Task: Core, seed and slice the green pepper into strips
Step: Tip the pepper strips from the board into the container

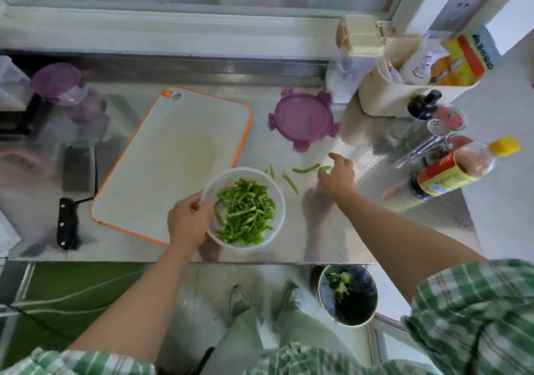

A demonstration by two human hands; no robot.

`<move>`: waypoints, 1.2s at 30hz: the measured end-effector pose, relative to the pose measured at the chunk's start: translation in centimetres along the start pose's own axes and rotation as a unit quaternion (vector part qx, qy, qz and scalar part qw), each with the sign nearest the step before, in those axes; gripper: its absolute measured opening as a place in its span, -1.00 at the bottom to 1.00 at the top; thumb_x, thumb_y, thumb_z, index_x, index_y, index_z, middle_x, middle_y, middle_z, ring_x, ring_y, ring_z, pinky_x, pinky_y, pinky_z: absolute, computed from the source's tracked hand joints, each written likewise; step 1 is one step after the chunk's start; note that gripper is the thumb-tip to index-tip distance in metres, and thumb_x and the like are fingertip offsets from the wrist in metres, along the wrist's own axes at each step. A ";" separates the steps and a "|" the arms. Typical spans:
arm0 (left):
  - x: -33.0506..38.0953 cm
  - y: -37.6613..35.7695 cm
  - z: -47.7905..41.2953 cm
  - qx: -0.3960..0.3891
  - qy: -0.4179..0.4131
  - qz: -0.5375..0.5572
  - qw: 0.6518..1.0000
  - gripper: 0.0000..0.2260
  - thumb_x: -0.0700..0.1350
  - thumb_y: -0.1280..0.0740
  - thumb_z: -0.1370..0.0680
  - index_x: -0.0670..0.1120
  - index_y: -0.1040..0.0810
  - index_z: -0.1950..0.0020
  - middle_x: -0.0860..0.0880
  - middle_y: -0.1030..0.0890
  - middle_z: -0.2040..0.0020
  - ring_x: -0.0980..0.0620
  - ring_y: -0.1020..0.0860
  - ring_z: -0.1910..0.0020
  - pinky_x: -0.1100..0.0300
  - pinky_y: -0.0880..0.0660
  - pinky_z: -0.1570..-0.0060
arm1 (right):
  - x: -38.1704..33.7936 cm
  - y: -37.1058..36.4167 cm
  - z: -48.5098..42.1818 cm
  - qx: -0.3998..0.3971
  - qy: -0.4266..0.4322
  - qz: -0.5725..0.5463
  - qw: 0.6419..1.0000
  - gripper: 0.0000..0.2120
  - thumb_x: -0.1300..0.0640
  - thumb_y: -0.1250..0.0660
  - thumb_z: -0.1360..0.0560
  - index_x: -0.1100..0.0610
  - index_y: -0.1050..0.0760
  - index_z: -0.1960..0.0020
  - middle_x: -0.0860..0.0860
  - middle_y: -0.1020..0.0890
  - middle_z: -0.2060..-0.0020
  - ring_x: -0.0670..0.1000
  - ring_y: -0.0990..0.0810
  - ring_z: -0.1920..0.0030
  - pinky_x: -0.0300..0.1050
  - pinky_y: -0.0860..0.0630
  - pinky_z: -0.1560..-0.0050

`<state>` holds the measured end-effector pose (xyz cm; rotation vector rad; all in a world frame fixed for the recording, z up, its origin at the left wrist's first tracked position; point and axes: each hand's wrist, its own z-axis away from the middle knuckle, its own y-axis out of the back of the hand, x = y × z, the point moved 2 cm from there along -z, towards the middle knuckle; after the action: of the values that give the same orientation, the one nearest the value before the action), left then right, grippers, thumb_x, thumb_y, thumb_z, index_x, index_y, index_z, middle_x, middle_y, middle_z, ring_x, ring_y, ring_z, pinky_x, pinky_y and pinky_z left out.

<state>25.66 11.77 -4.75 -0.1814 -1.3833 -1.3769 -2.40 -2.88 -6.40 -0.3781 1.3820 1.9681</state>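
From where I sit at the feed, the cutting looks done: the pepper strips (244, 211) lie heaped in a clear bowl (278, 198) in the lower middle of the frame, resting on the steel worktop (318, 230) and lapping over the lower right corner of the orange-edged cutting board (173, 149). The left hand (189, 220) grips the bowl's near-left rim, its fingers (202, 207) curled over the edge, which I judge is to steady it right at the board's corner while pieces go in. The right hand (338, 173) reaches to the right of the bowl, fingers (325, 175) pinching a loose strip (325, 168) off the worktop; three more stray strips (305, 169) lie between that hand and the bowl, so I read this as gathering what missed the bowl. The cleaver (76, 172) lies flat just left of the board, blade away from both hands, set down where it is out of the reach path. A purple lid (303, 118) waits upper right of the board, probably for the bowl. Below the worktop's edge a bin (361, 314) on the floor holds pepper scraps (339, 283), where I judge the core and seeds went. As for writing, the yellow-capped bottle (459, 172) at right has a red and yellow label, and the packets in the cream tub (384, 97) at upper right carry print, but all of it is too blurred for me to read.
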 end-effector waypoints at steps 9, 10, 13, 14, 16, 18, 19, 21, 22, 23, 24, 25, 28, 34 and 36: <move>-1.6 1.8 -1.5 0.023 0.037 0.098 0.994 -0.64 0.16 -0.30 -0.27 -0.11 -0.65 0.23 0.05 -0.61 0.23 -0.02 -0.46 0.40 -0.17 -0.55 0.19 | -2.2 -4.6 -0.8 -0.013 0.101 0.063 0.993 -0.59 0.20 -0.30 -0.46 0.14 -0.40 -0.31 0.13 -0.35 -0.24 0.17 -0.36 -0.27 0.02 -0.37 -0.29; -1.7 1.9 -1.5 0.025 0.033 0.098 0.994 -0.65 0.16 -0.29 -0.27 -0.10 -0.64 0.24 0.05 -0.62 0.23 -0.01 -0.46 0.40 -0.17 -0.55 0.20 | -2.5 -4.5 -1.1 -0.004 0.086 0.077 0.993 -0.58 0.20 -0.28 -0.47 0.14 -0.38 -0.33 0.14 -0.34 -0.25 0.18 -0.34 -0.28 0.04 -0.35 -0.30; -1.9 2.1 -1.7 0.021 0.025 0.085 0.996 -0.70 0.16 -0.28 -0.29 -0.04 -0.63 0.27 0.05 -0.62 0.23 0.00 -0.46 0.42 -0.15 -0.55 0.22 | -2.9 -5.9 -0.8 -0.059 0.118 0.117 0.984 -0.63 0.25 -0.24 -0.46 0.16 -0.44 -0.27 0.15 -0.37 -0.21 0.20 -0.35 -0.24 0.01 -0.34 -0.27; -2.1 2.1 -1.8 0.020 0.025 0.082 0.996 -0.73 0.13 -0.28 -0.30 -0.03 -0.63 0.27 0.05 -0.63 0.24 0.00 -0.46 0.42 -0.14 -0.55 0.22 | -3.0 -6.6 -0.5 -0.072 0.150 0.120 0.979 -0.65 0.26 -0.25 -0.45 0.17 -0.46 -0.23 0.15 -0.40 -0.19 0.20 -0.38 -0.22 0.00 -0.36 -0.24; -2.4 2.3 -2.0 0.016 0.025 0.074 0.997 -0.79 0.07 -0.29 -0.31 -0.02 -0.64 0.29 0.02 -0.64 0.23 0.01 -0.46 0.40 -0.15 -0.55 0.22 | -3.3 -7.3 0.0 -0.057 0.181 0.114 0.975 -0.65 0.25 -0.27 -0.45 0.16 -0.47 -0.24 0.14 -0.41 -0.18 0.19 -0.39 -0.21 0.02 -0.39 -0.19; -2.6 2.5 -2.1 0.010 0.019 0.073 0.997 -0.83 0.04 -0.28 -0.32 0.03 -0.64 0.30 0.03 -0.64 0.22 0.02 -0.48 0.37 -0.14 -0.55 0.21 | -4.0 -7.3 -0.1 -0.021 0.201 0.137 0.970 -0.56 0.19 -0.27 -0.50 0.05 -0.38 -0.37 0.12 -0.37 -0.26 0.18 -0.35 -0.26 0.06 -0.36 -0.21; -2.7 2.5 -2.2 0.007 0.015 0.071 0.997 -0.83 0.03 -0.28 -0.32 0.05 -0.65 0.29 0.03 -0.64 0.22 0.02 -0.49 0.35 -0.14 -0.55 0.21 | -4.3 -7.4 -0.1 -0.031 0.218 0.166 0.961 -0.49 0.16 -0.25 -0.51 -0.02 -0.30 -0.44 0.10 -0.33 -0.32 0.18 -0.32 -0.29 0.09 -0.34 -0.23; -2.8 2.7 -2.3 0.007 0.010 0.072 0.997 -0.83 0.04 -0.27 -0.32 0.07 -0.65 0.26 0.04 -0.63 0.23 0.01 -0.50 0.34 -0.17 -0.57 0.20 | -5.0 -8.1 0.5 -0.105 0.258 0.234 0.931 -0.38 0.12 -0.25 -0.50 -0.12 -0.16 -0.51 0.05 -0.25 -0.39 0.17 -0.25 -0.34 0.11 -0.28 -0.29; -3.0 2.8 -2.4 0.009 0.008 0.074 0.997 -0.81 0.06 -0.27 -0.31 0.06 -0.65 0.25 0.03 -0.62 0.24 0.00 -0.50 0.34 -0.19 -0.57 0.20 | -5.0 -8.7 1.0 -0.143 0.277 0.265 0.913 -0.37 0.10 -0.27 -0.49 -0.15 -0.16 -0.50 0.03 -0.24 -0.39 0.16 -0.22 -0.35 0.09 -0.24 -0.30; -3.1 3.0 -2.5 0.012 0.008 0.077 0.997 -0.78 0.08 -0.26 -0.30 0.04 -0.65 0.25 0.03 -0.62 0.24 0.00 -0.50 0.34 -0.20 -0.57 0.20 | -4.9 -9.2 1.5 -0.164 0.295 0.288 0.896 -0.40 0.07 -0.29 -0.49 -0.17 -0.19 -0.48 0.02 -0.25 -0.37 0.15 -0.21 -0.34 0.07 -0.22 -0.30; -3.3 3.2 -2.5 0.014 0.009 0.080 0.997 -0.78 0.09 -0.26 -0.29 0.04 -0.65 0.27 0.04 -0.62 0.25 0.01 -0.50 0.33 -0.21 -0.57 0.20 | -4.8 -9.5 1.9 -0.166 0.308 0.297 0.888 -0.44 0.04 -0.30 -0.49 -0.18 -0.25 -0.44 0.01 -0.27 -0.34 0.13 -0.22 -0.32 0.05 -0.22 -0.28; -3.3 3.4 -2.5 0.014 0.010 0.083 0.996 -0.81 0.07 -0.27 -0.30 0.08 -0.66 0.29 0.06 -0.61 0.26 0.02 -0.50 0.32 -0.19 -0.57 0.20 | -4.8 -9.7 2.0 -0.160 0.310 0.292 0.890 -0.49 0.01 -0.31 -0.49 -0.17 -0.29 -0.41 0.01 -0.28 -0.30 0.12 -0.23 -0.31 0.04 -0.22 -0.27; -3.1 4.3 -2.3 0.020 0.013 0.087 0.996 -0.75 -0.05 -0.27 -0.34 0.28 -0.66 0.33 0.13 -0.62 0.27 0.03 -0.50 0.33 -0.11 -0.56 0.20 | -5.0 -10.0 2.2 -0.146 0.301 0.291 0.896 -0.50 -0.02 -0.28 -0.50 -0.19 -0.27 -0.41 0.00 -0.26 -0.31 0.11 -0.22 -0.31 0.08 -0.22 -0.27; -3.7 5.1 -2.2 0.020 0.022 0.092 0.995 -0.80 -0.08 -0.25 -0.31 0.15 -0.66 0.31 0.17 -0.62 0.32 -0.02 -0.47 0.39 -0.14 -0.55 0.20 | -4.4 -10.9 4.6 -0.143 0.327 0.339 0.871 -0.63 -0.08 -0.26 -0.53 0.00 -0.37 -0.28 0.05 -0.33 -0.23 0.12 -0.29 -0.23 0.04 -0.28 -0.18; -4.1 5.2 -2.0 0.019 0.017 0.093 0.995 -0.85 -0.03 -0.26 -0.31 0.09 -0.64 0.33 0.12 -0.60 0.31 -0.05 -0.46 0.39 -0.16 -0.55 0.19 | -3.4 -10.6 5.2 -0.151 0.336 0.341 0.865 -0.66 -0.05 -0.29 -0.50 0.00 -0.41 -0.25 0.04 -0.34 -0.22 0.12 -0.30 -0.24 0.03 -0.27 -0.17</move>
<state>32.19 14.10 -5.27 -0.2538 -1.3290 -1.1944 8.04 2.62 -9.81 -0.8827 1.7956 2.8257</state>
